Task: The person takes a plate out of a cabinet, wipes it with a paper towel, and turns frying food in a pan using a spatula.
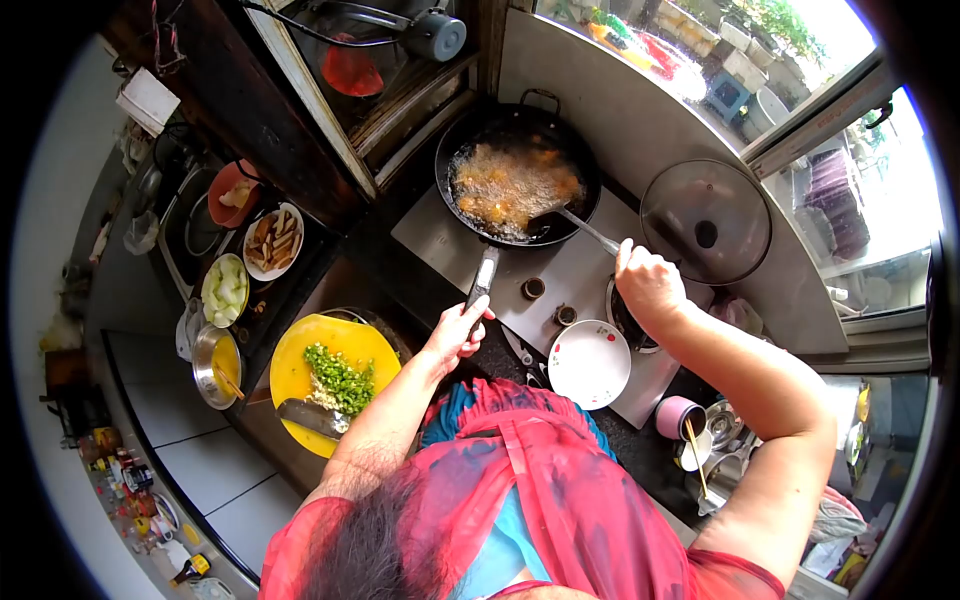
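The person's left hand (pixel 460 328) has its fingers wrapped around the handle (pixel 485 275) of a dark wok (pixel 492 122), which sits on the stove just beyond those fingers. The right hand (pixel 652 290) has its fingers curled tightly around the end of a metal spatula (pixel 592 230); the blade dips into the wok, ahead and to the left of these fingers, among orange-brown pieces of food (pixel 500 180) in bubbling oil. Beyond the right fingers, a glass lid (pixel 715 195) leans against the wall. Nearer the body, between the two hands, lies a white plate (pixel 590 368). Left of the left fingers, a yellow board (pixel 285 355) bears chopped greens (pixel 342 378) and a cleaver (pixel 310 416).
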A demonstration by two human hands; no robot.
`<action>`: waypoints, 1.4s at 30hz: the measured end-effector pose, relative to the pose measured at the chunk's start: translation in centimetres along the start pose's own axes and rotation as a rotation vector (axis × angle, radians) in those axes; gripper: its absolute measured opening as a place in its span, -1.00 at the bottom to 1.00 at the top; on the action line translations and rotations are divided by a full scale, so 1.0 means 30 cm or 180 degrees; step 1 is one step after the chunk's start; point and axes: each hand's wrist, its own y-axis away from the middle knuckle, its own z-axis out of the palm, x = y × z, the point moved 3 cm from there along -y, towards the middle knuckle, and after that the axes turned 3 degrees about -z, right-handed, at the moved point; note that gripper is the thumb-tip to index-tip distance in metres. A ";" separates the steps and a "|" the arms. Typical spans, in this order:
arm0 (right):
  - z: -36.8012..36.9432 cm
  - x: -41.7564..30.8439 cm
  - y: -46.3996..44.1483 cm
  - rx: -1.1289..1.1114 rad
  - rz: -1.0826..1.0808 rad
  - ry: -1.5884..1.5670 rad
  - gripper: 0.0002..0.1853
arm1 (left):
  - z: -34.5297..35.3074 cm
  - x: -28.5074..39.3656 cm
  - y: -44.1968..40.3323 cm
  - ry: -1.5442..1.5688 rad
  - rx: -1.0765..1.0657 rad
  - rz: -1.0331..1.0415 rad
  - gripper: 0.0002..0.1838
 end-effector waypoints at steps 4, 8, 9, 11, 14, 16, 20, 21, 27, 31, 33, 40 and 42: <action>0.044 -0.033 -0.047 0.0068 0.0159 -0.0070 -0.53 | -0.005 -0.006 -0.008 -0.0005 -0.0041 0.0014 -0.60; 0.071 -0.058 -0.099 0.0208 0.0304 -0.0299 -0.55 | -0.002 -0.002 -0.003 -0.0001 -0.0044 -0.0003 -0.61; 0.079 -0.064 -0.115 0.0188 0.0331 -0.0334 -0.56 | -0.002 -0.003 -0.003 -0.0006 -0.0038 -0.0008 -0.61; 0.074 -0.071 -0.148 0.0152 0.0383 -0.0409 -0.57 | -0.001 -0.004 -0.003 -0.0029 -0.0013 0.0007 -0.61; 0.032 -0.036 -0.184 -0.0053 0.0368 -0.0544 -0.77 | 0.002 -0.001 0.002 -0.0062 0.0046 0.0036 -0.60; 0.022 0.007 -0.216 -0.0182 0.0485 -0.0696 -0.93 | 0.002 0.000 0.002 -0.0085 0.0096 0.0051 -0.60; -0.114 0.094 -0.218 -0.0320 0.0496 -0.1074 -0.94 | 0.001 -0.004 0.001 -0.0120 0.0183 0.0058 -0.59; -0.156 0.112 -0.219 -0.0295 0.0487 -0.1065 -0.93 | 0.002 -0.003 0.001 -0.0131 0.0191 0.0058 -0.59; -0.189 0.204 -0.303 -0.0272 0.0683 -0.0717 -0.92 | -0.004 -0.013 -0.010 -0.0045 0.0207 0.0083 -0.60; -0.174 0.229 -0.390 -0.0609 0.0648 -0.0611 -0.87 | -0.002 -0.011 -0.006 0.0004 0.0184 0.0117 -0.59; -0.135 0.254 -0.427 -0.0697 0.0698 -0.0693 -0.85 | -0.002 -0.011 -0.007 0.0018 0.0173 0.0117 -0.59; 0.117 0.442 -0.474 -0.1695 0.0960 -0.2248 -0.77 | -0.007 -0.001 -0.011 -0.0060 -0.0005 0.0000 -0.60; 0.199 0.461 -0.445 -0.2191 0.1037 -0.3049 -0.80 | -0.006 0.006 -0.012 -0.0113 -0.0077 -0.0067 -0.60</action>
